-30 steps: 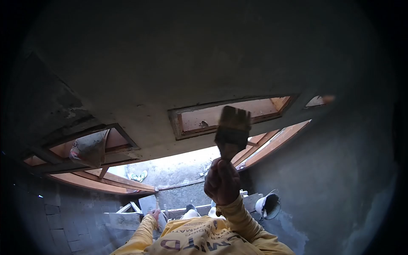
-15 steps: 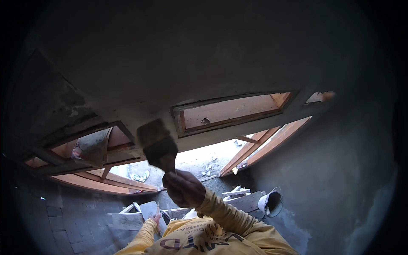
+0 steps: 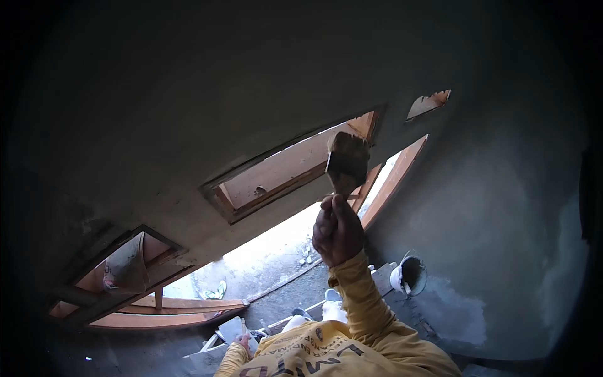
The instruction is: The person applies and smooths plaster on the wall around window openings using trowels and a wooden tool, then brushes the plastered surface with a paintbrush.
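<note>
Brush (image 3: 348,162), one: handle hidden in the right hand (image 3: 338,234); bristle detail lost in shadow; contact with the wall (image 3: 264,107) cannot be determined.
Left hand (image 3: 241,342), near left: finger positions indistinct; item held too small to tell.
Yellow shirt (image 3: 333,345): cut off by the near edge; lettering partly lost in folds.
Bucket (image 3: 397,276), right: contents hidden in dark interior.
Hanging sheet (image 3: 127,267), left: markings too small to read.
Dark object (image 3: 585,201), right edge: outline obscured, unidentifiable.
</note>
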The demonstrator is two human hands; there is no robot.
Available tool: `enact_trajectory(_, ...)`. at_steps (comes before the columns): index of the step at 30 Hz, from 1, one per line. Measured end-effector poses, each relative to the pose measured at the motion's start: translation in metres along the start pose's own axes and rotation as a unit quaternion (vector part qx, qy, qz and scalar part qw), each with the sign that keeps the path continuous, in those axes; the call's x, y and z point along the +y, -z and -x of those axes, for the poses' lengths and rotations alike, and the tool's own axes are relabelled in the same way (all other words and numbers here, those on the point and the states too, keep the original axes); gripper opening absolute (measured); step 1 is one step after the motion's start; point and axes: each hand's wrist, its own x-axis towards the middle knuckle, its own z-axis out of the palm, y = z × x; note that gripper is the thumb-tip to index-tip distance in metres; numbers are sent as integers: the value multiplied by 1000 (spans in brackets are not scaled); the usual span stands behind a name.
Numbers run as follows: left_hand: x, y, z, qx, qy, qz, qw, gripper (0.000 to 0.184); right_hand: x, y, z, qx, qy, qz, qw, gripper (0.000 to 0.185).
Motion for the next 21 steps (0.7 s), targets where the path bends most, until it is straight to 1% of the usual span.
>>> enact_trajectory(2, 13, 4, 5, 2, -4, -9, 1000, 43, -14, 1, -11, -3, 23, 12, 1000, 32)
enact_trajectory(4, 26, 7, 11, 3, 2, -5, 1000, 43, -23, 1, -21, 8, 0, 1, 1000, 30)
enact_trajectory(5, 33, 8, 17, 2, 13, 6, 1000, 43, -25, 0, -23, 9, 3, -3, 1000, 30)
enact_trajectory(7, 43, 9, 27, 1, 34, 31, 999, 43, -26, -6, -27, 16, -38, -3, 999, 28)
enact_trajectory(9, 51, 10, 32, -1, 56, 60, 997, 44, -21, -13, -24, 6, -53, -9, 999, 28)
enact_trajectory(10, 47, 9, 28, -8, 47, 70, 996, 45, -16, -19, -18, 4, -73, 8, 997, 27)
enact_trajectory(11, 55, 9, 43, -8, 47, 70, 996, 45, -8, -26, -11, 2, -94, 27, 995, 26)
enact_trajectory(12, 62, 9, 62, -4, -13, 49, 999, 44, 6, -28, -2, -54, -94, 22, 994, 25)
enact_trajectory(13, 61, 7, 59, -3, -44, 37, 998, 43, 19, -28, 8, -109, -94, 18, 989, 24)
enact_trajectory(14, 60, 5, 56, -2, -74, 26, 997, 43, 21, -35, 21, -165, -100, 107, 975, 23)
enact_trajectory(15, 49, 2, 28, -20, 10, 10, 1000, 42, 18, -45, 34, -219, -104, 194, 951, 23)
enact_trajectory(16, 49, 3, 21, -36, 94, -7, 995, 41, 17, -46, 42, -237, -167, 156, 944, 24)
enact_trajectory(17, 46, 4, 17, -34, 93, -10, 995, 41, 16, -46, 47, -255, -228, 117, 932, 24)
enact_trajectory(18, 42, 1, 14, -30, 88, 10, 996, 41, 13, -42, 50, -265, -190, 116, 938, 24)
enact_trajectory(19, 42, 0, 18, -27, 84, 27, 996, 40, 15, -35, 49, -216, -160, 105, 957, 24)
enact_trajectory(20, 42, 2, 21, -37, 66, 35, 997, 40, 15, -25, 42, -178, -65, 154, 970, 25)
enact_trajectory(21, 45, 2, 21, -37, 62, 27, 997, 40, 7, -16, 35, -127, -45, 140, 981, 26)
